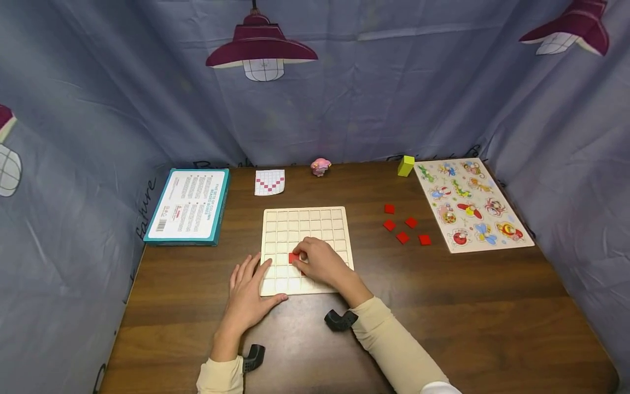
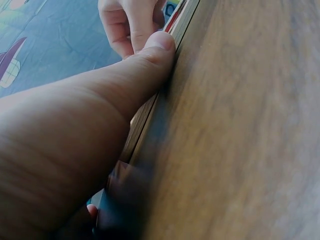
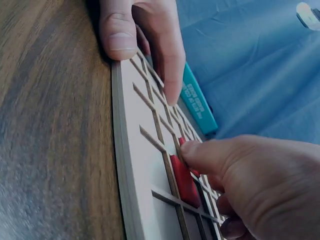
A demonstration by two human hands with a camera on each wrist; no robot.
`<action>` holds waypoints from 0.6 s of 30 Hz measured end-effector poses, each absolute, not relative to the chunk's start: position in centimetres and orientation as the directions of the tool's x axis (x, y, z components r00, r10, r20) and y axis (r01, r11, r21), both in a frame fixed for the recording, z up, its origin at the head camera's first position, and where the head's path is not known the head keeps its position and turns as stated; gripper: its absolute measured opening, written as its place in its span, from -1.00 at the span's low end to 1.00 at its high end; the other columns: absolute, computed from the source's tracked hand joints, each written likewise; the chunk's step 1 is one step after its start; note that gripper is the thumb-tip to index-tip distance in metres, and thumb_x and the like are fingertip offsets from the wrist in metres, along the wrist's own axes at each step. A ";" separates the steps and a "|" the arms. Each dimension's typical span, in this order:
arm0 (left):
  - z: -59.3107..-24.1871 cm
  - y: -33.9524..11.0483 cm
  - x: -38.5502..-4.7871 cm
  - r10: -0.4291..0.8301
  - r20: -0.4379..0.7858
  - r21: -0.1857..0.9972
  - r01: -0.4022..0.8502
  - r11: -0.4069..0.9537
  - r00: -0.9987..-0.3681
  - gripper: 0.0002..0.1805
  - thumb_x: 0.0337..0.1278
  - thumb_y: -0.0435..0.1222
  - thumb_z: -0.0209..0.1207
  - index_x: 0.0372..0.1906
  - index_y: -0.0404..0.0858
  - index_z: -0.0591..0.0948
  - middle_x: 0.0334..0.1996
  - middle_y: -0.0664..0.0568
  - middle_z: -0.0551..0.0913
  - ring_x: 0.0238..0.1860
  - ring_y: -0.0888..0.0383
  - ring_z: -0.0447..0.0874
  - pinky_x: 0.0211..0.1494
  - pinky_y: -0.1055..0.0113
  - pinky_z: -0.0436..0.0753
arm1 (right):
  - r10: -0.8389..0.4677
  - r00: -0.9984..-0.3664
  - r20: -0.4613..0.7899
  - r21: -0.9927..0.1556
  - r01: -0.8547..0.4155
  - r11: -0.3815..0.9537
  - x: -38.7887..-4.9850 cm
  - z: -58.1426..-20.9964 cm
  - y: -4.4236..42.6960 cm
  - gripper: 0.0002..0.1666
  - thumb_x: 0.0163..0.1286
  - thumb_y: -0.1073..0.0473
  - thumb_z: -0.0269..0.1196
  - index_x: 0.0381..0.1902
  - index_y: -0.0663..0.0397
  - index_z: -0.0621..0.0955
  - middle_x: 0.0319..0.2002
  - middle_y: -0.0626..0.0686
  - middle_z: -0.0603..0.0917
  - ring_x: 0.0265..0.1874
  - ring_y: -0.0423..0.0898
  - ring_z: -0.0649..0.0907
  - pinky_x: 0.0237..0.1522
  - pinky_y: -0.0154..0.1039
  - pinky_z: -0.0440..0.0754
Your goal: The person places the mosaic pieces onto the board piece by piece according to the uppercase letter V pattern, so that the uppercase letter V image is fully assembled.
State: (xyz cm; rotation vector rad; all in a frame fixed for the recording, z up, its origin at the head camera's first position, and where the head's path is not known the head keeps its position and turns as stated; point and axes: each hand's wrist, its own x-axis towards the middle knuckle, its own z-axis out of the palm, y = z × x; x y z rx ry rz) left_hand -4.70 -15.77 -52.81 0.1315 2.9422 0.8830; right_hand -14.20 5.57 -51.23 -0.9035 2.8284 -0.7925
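A pale wooden grid board (image 1: 305, 215) lies on the table in front of me. My right hand (image 1: 322, 262) is over its lower middle, pinching a red square tile (image 1: 293, 258) between thumb and fingertips at one of the cells. Just nearer to me, a second red tile (image 3: 184, 182) sits in a cell, mostly covered by the hand in the head view. My left hand (image 1: 248, 298) rests at the board's lower left corner. Its fingers are extended along the left side, and the thumb (image 3: 121, 42) presses against the near edge.
Several loose red tiles (image 1: 403, 237) lie right of the board. A patterned paper card (image 1: 269, 182), a pink figurine (image 1: 320, 167) and a yellow-green block (image 1: 406, 166) stand along the back. A teal box (image 1: 187, 205) is at left, an insect picture puzzle board (image 1: 472, 205) at right.
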 end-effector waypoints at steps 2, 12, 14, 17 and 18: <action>-52.7 -15.9 -4.8 0.097 -0.036 0.553 0.061 0.831 -0.995 0.05 -0.08 0.22 0.46 0.52 -0.11 0.36 0.60 -0.12 0.17 0.64 -0.19 -0.07 0.62 -0.25 -0.13 | -0.544 -0.834 0.089 -0.518 -0.506 0.690 -14.3 -51.1 5.8 -0.72 0.36 -0.01 0.41 -0.08 -0.01 0.75 -0.35 -0.15 0.61 -0.37 -0.27 0.53 -0.23 -0.33 0.58; -52.9 -15.7 -4.8 0.093 -0.025 0.572 0.062 0.818 -0.995 0.06 -0.11 0.23 0.48 0.51 -0.10 0.37 0.60 -0.11 0.17 0.64 -0.18 -0.08 0.62 -0.25 -0.14 | -0.195 -0.936 0.292 -0.677 -0.346 0.650 -15.4 -53.3 16.2 -0.56 0.20 0.08 0.54 0.01 0.11 0.74 -0.43 -0.06 0.59 -0.48 -0.24 0.44 -0.43 -0.41 0.39; -52.9 -15.7 -4.8 0.092 -0.020 0.575 0.064 0.816 -0.996 0.06 -0.11 0.22 0.48 0.51 -0.10 0.37 0.60 -0.11 0.17 0.64 -0.18 -0.08 0.61 -0.25 -0.14 | -0.128 -0.943 0.308 -0.685 -0.313 0.658 -15.3 -53.7 18.9 -0.50 0.17 0.09 0.55 0.05 0.13 0.72 -0.43 -0.02 0.58 -0.48 -0.23 0.43 -0.42 -0.43 0.37; -52.9 -15.8 -4.6 0.091 -0.021 0.572 0.063 0.818 -0.996 0.06 -0.11 0.22 0.48 0.51 -0.10 0.37 0.60 -0.11 0.18 0.64 -0.18 -0.07 0.62 -0.25 -0.14 | -0.027 -0.941 0.336 -0.676 -0.261 0.689 -15.0 -54.3 22.4 -0.46 0.14 0.11 0.57 0.06 0.16 0.70 -0.45 0.00 0.57 -0.51 -0.27 0.41 -0.44 -0.47 0.32; -52.9 -15.8 -4.6 0.090 -0.023 0.571 0.061 0.819 -0.996 0.06 -0.11 0.22 0.48 0.52 -0.10 0.37 0.60 -0.11 0.18 0.64 -0.18 -0.07 0.61 -0.25 -0.14 | 0.002 -0.938 0.347 -0.671 -0.247 0.699 -14.9 -54.4 23.4 -0.45 0.12 0.13 0.58 0.06 0.18 0.70 -0.46 0.01 0.56 -0.52 -0.28 0.39 -0.45 -0.48 0.29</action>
